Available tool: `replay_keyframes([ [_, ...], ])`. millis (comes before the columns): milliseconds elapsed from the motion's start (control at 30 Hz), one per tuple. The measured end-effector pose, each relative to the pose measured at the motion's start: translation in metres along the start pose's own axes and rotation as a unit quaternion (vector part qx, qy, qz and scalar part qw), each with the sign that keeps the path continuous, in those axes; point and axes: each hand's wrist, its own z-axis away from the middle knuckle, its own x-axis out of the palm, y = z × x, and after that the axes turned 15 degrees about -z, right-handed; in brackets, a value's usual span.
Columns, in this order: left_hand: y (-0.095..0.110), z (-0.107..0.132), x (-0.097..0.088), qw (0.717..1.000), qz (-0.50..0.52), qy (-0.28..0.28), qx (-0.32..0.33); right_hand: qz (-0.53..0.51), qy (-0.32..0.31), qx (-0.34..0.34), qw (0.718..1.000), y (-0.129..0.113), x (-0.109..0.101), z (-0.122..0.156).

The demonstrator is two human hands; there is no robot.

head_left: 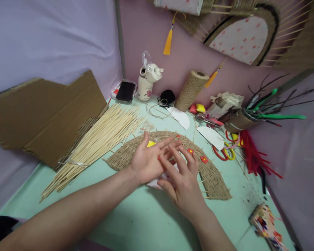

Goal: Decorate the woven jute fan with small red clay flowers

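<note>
A woven twine arch (pixel 211 174) lies on the mint-green table (pixel 136 216), with small red flower pieces (pixel 204 159) stuck on its right side. My left hand (pixel 146 160) rests palm up over the arch, fingers stretched out, and a tiny red bit sits on its fingers. My right hand (pixel 181 177) lies over the left one, fingers spread, its fingertips touching the left hand's fingers. A small yellow piece (pixel 151 143) shows just behind the left hand. Something white (pixel 154 183) peeks out beneath both hands.
A bundle of bamboo skewers (pixel 99 139) and a sheet of cardboard (pixel 47 111) lie at the left. At the back stand a twine spool (pixel 191 90), a white bottle (pixel 146 82) and a phone (pixel 125 91). Scissors (pixel 225 151), red pipe cleaners (pixel 253 157) and a tool cup (pixel 240 120) crowd the right.
</note>
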Motion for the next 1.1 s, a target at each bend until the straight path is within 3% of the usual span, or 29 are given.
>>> replay_keyframes([
  [167, -0.0016, 0.0002, -0.0006, 0.999, 0.003, -0.017, -0.041, -0.004, -0.014, -0.021, 1.000, -0.0016, -0.0002, -0.0014],
  [300, 0.0000, 0.0001, -0.0003, 1.000, 0.004, -0.004, -0.006, 0.001, 0.009, -0.010, 1.000, -0.0012, -0.0011, -0.0015],
  [467, -0.0007, 0.0003, 0.0009, 0.999, 0.000, -0.007, -0.042, 0.000, 0.007, -0.010, 1.000, 0.0007, -0.0009, -0.0016],
  [633, 0.0017, 0.0002, 0.0025, 1.000, 0.009, 0.004, -0.006, 0.001, 0.026, -0.004, 1.000, 0.0018, -0.0021, -0.0020],
  [800, 0.0008, 0.0003, 0.0017, 0.999, -0.004, -0.006, -0.038, -0.008, 0.007, -0.018, 1.000, 0.0003, -0.0027, -0.0024],
  [933, 0.0020, -0.0001, 0.0020, 1.000, 0.013, 0.000, -0.004, -0.006, 0.027, -0.010, 1.000, 0.0013, -0.0033, -0.0021],
  [1100, 0.0006, -0.0001, 0.0021, 0.999, -0.007, -0.002, -0.040, -0.042, 0.034, -0.026, 0.998, -0.0001, -0.0031, -0.0026],
])
